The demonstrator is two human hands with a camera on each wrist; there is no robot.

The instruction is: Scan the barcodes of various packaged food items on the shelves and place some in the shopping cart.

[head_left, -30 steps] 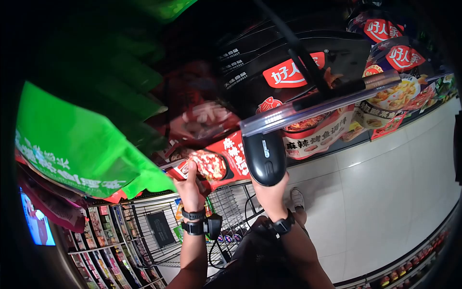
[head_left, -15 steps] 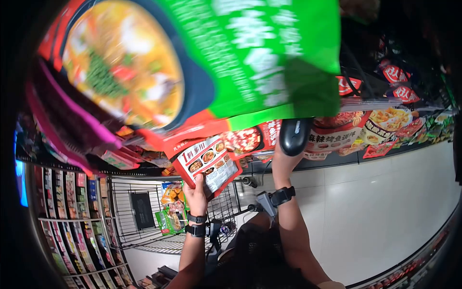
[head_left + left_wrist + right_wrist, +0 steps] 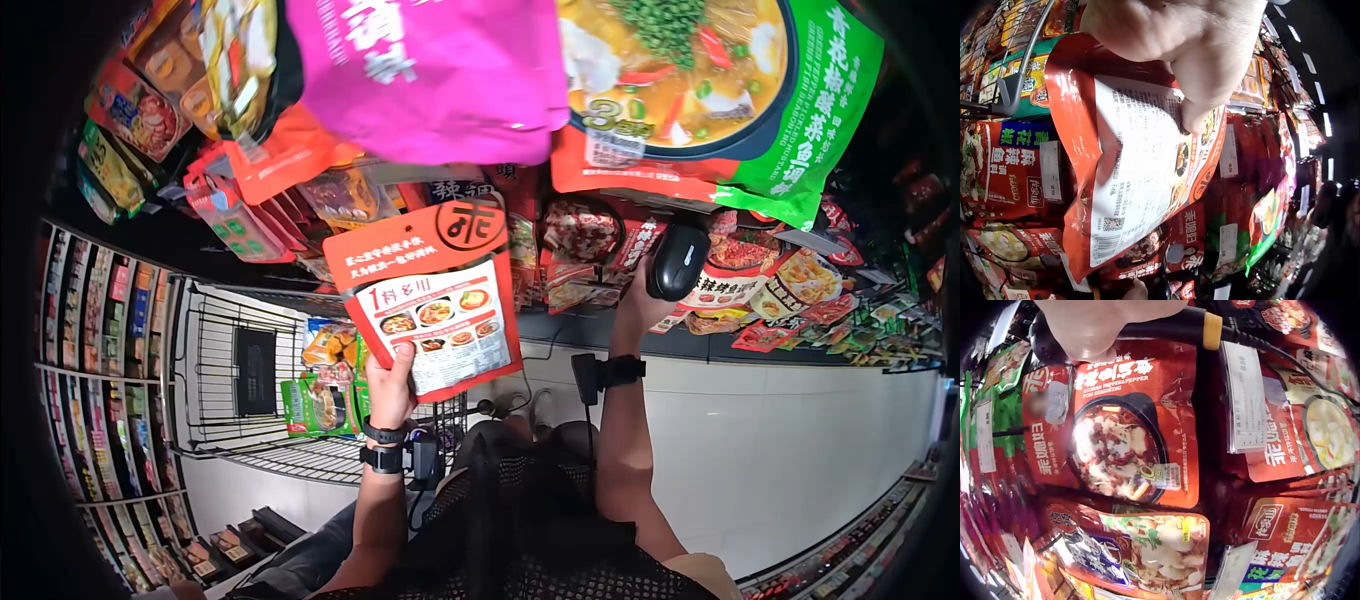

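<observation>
Head view, from the left: a wire cart point(image 3: 235, 375) already holds several packets. Beside it the left hand point(image 3: 388, 385) pinches a red sauce packet point(image 3: 440, 300) by its lower edge, fingers curled round it, back panel facing the person. To the right, the right hand point(image 3: 640, 300) grips a black scanner point(image 3: 677, 260), aimed at the hanging packets point(image 3: 585, 235), not the held one. Judging by this, scanning seems left to do. Overhead pouches point(image 3: 700, 80) crowd the view.

Store aisle. Hanging sauce packets point(image 3: 760, 255) fill racks above and beyond the hands. Wire shopping cart point(image 3: 230, 380) sits left of the hands. Pale tiled floor point(image 3: 800, 450) lies right, below. Stocked shelves point(image 3: 90, 330) line the far left. Dim overhead light.
</observation>
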